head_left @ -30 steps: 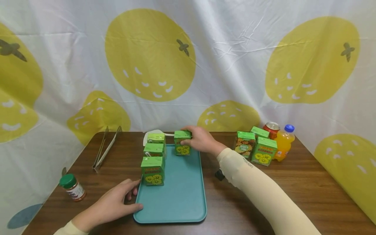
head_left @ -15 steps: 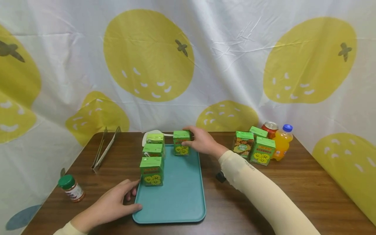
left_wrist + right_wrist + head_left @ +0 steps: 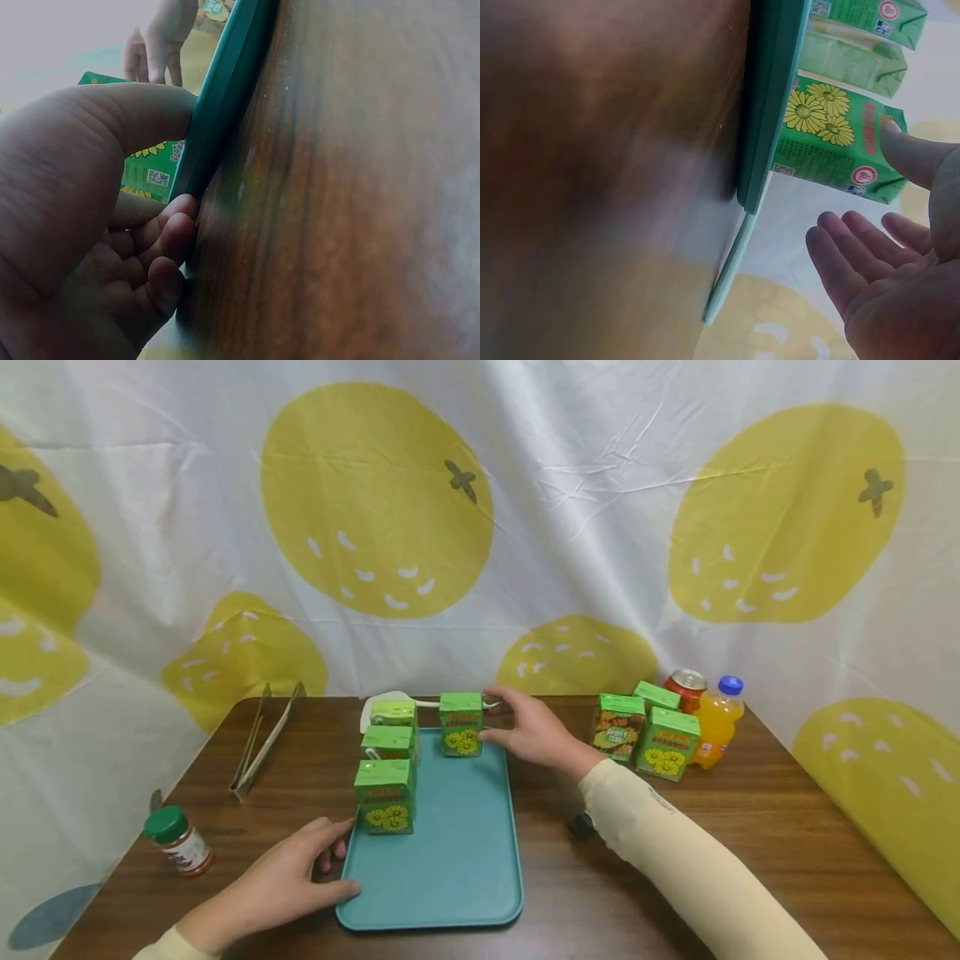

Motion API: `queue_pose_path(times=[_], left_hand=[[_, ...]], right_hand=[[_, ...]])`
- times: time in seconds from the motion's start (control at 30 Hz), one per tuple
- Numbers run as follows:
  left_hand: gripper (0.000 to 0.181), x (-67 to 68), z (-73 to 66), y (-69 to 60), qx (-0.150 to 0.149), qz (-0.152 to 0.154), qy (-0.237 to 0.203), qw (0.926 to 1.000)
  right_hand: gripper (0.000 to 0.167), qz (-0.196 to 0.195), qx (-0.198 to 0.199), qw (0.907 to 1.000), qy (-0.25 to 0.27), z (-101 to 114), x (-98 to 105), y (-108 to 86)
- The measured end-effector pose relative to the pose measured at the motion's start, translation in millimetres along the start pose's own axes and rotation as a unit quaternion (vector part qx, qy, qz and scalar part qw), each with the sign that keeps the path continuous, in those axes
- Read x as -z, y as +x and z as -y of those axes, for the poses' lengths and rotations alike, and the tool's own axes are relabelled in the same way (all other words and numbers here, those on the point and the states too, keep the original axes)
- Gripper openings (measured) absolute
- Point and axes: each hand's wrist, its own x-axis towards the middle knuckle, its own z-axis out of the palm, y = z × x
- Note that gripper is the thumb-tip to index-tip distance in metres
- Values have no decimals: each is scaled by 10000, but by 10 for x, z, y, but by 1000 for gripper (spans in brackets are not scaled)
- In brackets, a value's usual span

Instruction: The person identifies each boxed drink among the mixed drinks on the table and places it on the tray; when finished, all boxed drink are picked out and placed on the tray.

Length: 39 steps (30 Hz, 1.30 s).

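A teal tray (image 3: 450,860) lies on the table, and my left hand (image 3: 281,877) rests at its left edge, thumb on the rim; the left wrist view shows the fingertips against the rim (image 3: 217,112). Three green drink cartons stand in a row along the tray's left side, the nearest (image 3: 386,806) at mid-length. Another green carton (image 3: 461,731) stands upright at the tray's far end. Beside its right side is my right hand (image 3: 536,731), fingers spread. In the right wrist view, the fingers are off this carton (image 3: 840,139), with the thumb near its top.
Right of the tray stand more green cartons (image 3: 666,752), a red can (image 3: 686,685) and an orange drink bottle (image 3: 717,727). Tongs (image 3: 266,743) and a green-capped jar (image 3: 180,843) are at left. A white utensil (image 3: 384,700) lies behind the tray, a small black object (image 3: 581,827) right of it.
My right hand has let go of the far carton and drawn back a little to the right. That carton stays upright on the tray. My left hand keeps its place at the rim.
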Motion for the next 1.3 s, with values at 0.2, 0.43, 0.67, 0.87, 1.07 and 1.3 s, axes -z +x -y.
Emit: queue_pose_path(times=[0.2, 0.43, 0.67, 0.87, 1.07, 1.3], left_hand=[[85, 1, 7, -5, -10, -29, -18, 10000], [83, 5, 0, -14, -31, -70, -10, 10000], [82, -7, 5, -7, -103, -99, -42, 9999], [82, -8, 7, -1, -108, -71, -25, 9999], [86, -14, 6, 1, -8, 2, 11, 10000], [86, -12, 0, -4, -10, -15, 3, 10000]], right_hand=[[75, -120, 11, 9997, -212, 7, 88, -180], [74, -347, 82, 9988, -323, -2, 212, -385], [73, -558, 225, 9974, -386, -69, 364, -591], [69, -722, 304, 9957, -494, -140, 495, -717], [71, -957, 449, 9904, -889, -199, 621, -834], [68, -1133, 535, 9870, -1009, -286, 775, -970]])
